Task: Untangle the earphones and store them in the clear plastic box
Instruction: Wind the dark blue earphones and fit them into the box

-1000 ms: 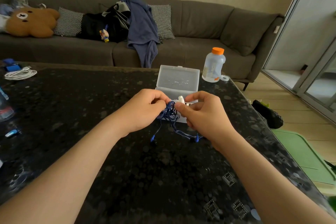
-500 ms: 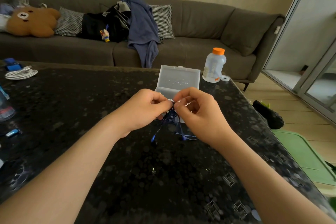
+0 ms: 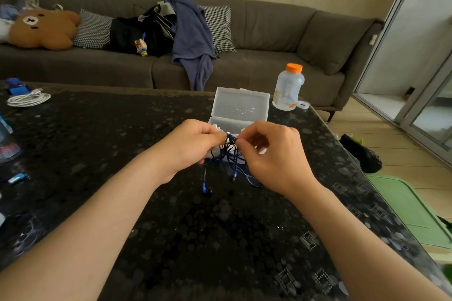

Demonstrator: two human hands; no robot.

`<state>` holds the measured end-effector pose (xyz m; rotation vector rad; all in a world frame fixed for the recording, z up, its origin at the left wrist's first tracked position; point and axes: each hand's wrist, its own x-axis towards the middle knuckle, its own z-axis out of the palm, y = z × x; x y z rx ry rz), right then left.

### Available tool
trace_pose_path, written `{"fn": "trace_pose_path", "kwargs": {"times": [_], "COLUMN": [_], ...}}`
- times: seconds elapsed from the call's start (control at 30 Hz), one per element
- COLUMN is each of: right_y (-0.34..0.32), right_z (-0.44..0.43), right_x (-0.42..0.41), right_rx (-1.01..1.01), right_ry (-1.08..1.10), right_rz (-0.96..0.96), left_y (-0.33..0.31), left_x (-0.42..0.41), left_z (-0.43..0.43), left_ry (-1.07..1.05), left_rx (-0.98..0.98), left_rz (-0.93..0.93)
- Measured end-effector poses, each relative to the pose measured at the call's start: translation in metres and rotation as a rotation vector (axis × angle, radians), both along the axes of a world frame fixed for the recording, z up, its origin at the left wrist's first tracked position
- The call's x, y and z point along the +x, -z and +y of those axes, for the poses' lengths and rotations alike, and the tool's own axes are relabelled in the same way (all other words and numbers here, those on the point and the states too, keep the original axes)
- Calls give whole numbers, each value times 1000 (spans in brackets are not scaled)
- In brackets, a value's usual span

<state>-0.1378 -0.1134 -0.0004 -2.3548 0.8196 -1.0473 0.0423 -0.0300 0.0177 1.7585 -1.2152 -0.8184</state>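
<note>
Earphones (image 3: pixel 230 154): thin dark-blue cord in a knotted bundle, held up over the table between both hands, just in front of the box; two glossy blue buds dangle below.
Left hand (image 3: pixel 193 144): fingers curled, pinching the top of the tangle.
Right hand (image 3: pixel 271 154): fingers curled, pinching the same knot from the other side.
Clear plastic box (image 3: pixel 241 105): translucent, rectangular, hinged lid upright; its base is partly hidden behind the hands.
Table (image 3: pixel 122 154): black, glossy, speckled.
Bottle (image 3: pixel 288 85): cloudy plastic, orange cap, right of the box.
White cable (image 3: pixel 28 99): coiled, far left.
Sofa (image 3: pixel 269 32): grey fabric, strewn with cushions, clothes and a brown bear plush (image 3: pixel 44 28).
</note>
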Motion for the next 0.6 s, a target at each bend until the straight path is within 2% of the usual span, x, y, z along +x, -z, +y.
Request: {"fn": "trace_pose_path", "kwargs": {"times": [0.17,0.33,0.43,0.5,0.6], "right_y": [-8,-8,-12,-15,-15], "right_z": [2,-5,-4,-3,-4], "right_x": [2,2,2,1,0], "right_rx": [466,709,960,1055,992], "right_ry": [-99,-159,-267,-354,-388], "right_rz": [-256,-451,-556,-543,-415], "left_y": [2,1,0,0,-1], "left_x": [-2,2,2,1,-3], "left_z": [2,4,4,3,2], "left_ry": [43,184,165,128,92], "left_rx": [-59,-128,-89,-53,-17], "left_rz": [-92,-140,-172,-107,-54]}}
